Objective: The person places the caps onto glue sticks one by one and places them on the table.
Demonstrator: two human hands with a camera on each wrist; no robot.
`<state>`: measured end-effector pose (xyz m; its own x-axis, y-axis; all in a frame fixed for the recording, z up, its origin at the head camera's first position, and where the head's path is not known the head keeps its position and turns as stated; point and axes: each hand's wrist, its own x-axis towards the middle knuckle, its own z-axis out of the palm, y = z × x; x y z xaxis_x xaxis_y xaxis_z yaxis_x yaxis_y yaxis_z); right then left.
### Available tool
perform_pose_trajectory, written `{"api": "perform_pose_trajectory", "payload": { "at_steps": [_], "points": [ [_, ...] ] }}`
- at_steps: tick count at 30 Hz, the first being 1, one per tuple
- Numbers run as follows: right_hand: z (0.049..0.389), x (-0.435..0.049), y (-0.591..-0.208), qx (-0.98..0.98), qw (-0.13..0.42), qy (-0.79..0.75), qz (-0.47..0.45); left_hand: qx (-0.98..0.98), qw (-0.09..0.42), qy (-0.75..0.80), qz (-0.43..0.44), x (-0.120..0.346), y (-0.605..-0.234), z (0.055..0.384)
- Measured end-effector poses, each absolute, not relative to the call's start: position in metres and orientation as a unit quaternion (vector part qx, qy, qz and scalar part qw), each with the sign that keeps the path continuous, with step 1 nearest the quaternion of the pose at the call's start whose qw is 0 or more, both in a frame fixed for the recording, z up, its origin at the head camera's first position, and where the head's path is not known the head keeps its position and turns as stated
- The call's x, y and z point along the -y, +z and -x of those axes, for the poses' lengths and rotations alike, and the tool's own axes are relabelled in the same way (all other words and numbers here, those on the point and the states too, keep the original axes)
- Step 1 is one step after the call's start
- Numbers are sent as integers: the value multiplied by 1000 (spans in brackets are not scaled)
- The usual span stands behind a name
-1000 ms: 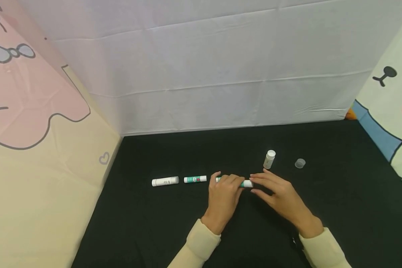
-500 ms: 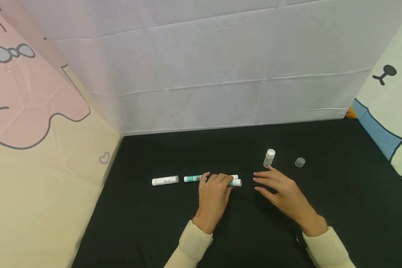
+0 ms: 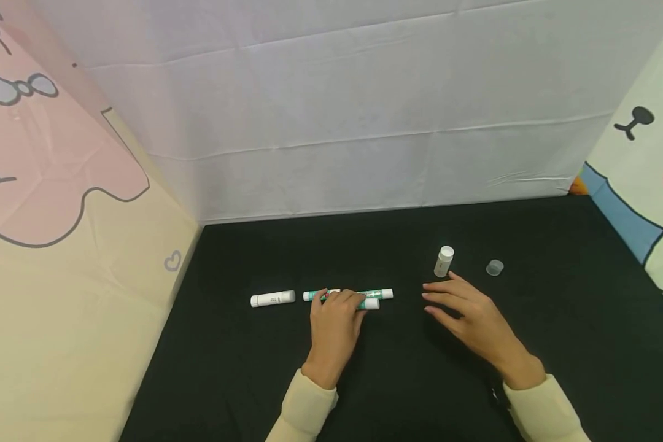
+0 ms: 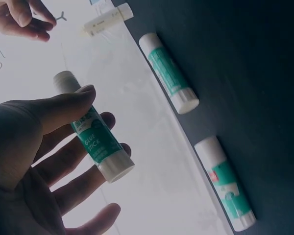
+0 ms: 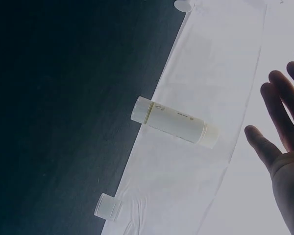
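Note:
My left hand [image 3: 334, 331] pinches a green-and-white glue stick [image 4: 100, 144] between thumb and fingers; in the head view only its white end shows past the fingers. Just beyond that hand, a second green glue stick [image 3: 378, 294] lies on the black table. A third green glue stick [image 3: 313, 296] lies to its left, partly covered by the hand. My right hand [image 3: 469, 319] is held over the table with fingers spread and nothing in it. Nearest to it stands an upright white tube [image 3: 443, 264], also seen in the right wrist view.
A white stick-shaped tube [image 3: 273, 298] lies at the left end of the row. Right of the upright tube sits a small clear cap [image 3: 494, 268]. A white cloth wall [image 3: 331, 172] closes the table's back, with printed cloths at both sides.
My left hand has carried its glue stick leftward, away from the right hand, uncovering the glue stick behind. The right hand has drifted slightly right.

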<state>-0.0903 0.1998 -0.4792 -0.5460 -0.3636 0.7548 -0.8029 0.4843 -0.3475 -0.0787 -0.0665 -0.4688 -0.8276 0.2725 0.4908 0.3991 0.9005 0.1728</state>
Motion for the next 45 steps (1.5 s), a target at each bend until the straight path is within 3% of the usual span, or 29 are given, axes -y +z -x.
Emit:
{"api": "perform_pose_trajectory", "payload": {
  "at_steps": [45],
  "points": [
    [89,-234,-481,837,293,343,-310,972,185,-106,95,127,-484,74]
  ]
}}
